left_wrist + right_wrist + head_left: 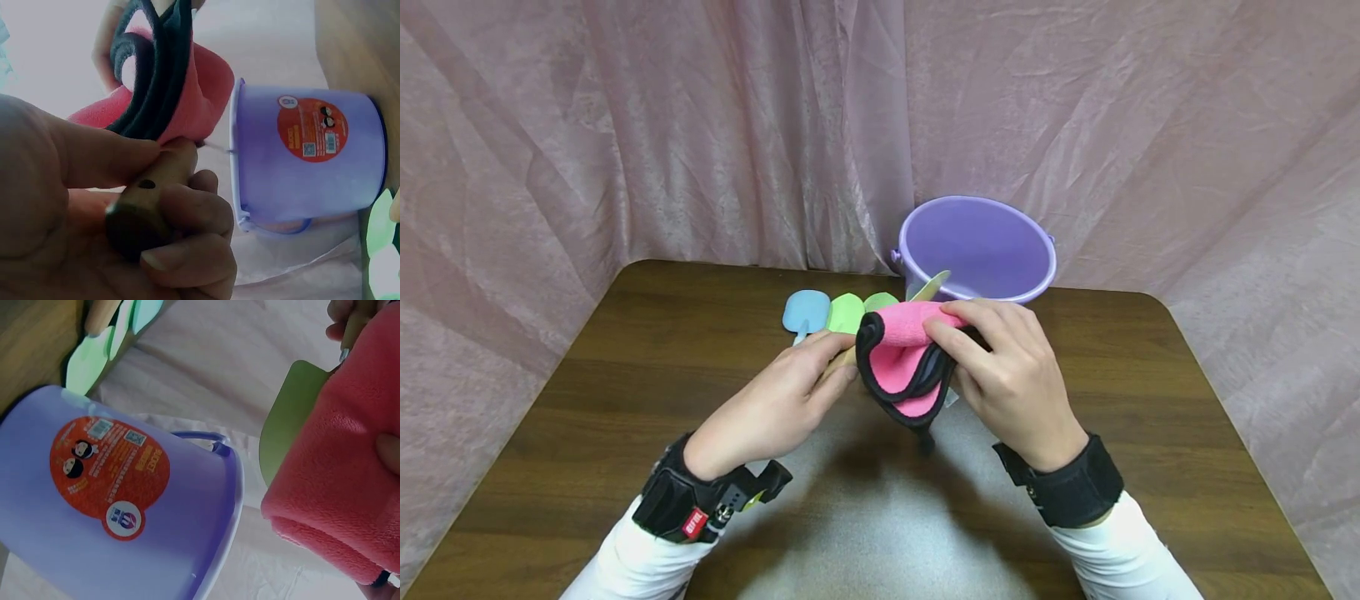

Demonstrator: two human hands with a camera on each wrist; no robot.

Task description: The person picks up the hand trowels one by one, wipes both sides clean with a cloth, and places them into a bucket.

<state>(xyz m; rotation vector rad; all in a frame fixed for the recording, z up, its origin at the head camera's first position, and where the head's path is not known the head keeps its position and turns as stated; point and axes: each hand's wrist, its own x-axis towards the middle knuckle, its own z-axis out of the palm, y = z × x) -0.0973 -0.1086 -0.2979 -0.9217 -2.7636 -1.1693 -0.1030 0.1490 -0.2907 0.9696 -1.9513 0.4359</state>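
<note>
My left hand (pixel 775 400) grips the wooden handle (pixel 150 200) of a green spatula, its thumb on top and fingers curled beneath. The spatula's flat green blade (pixel 294 419) sticks out beyond a pink cloth with black edging (pixel 910 323). My right hand (pixel 1011 371) pinches this folded cloth against the blade, thumb and fingers at its upper right side. Part of the blade is hidden behind the cloth. Both hands are raised over the brown table, in front of a purple bucket (pixel 977 246).
At the back of the table, left of the bucket, lie a blue spatula (pixel 807 310), a light green one (pixel 846 313) and a darker green one (pixel 881 302). Pink curtains (pixel 760 125) hang behind the wooden table (pixel 700 350). An orange label (pixel 109 469) marks the bucket's side.
</note>
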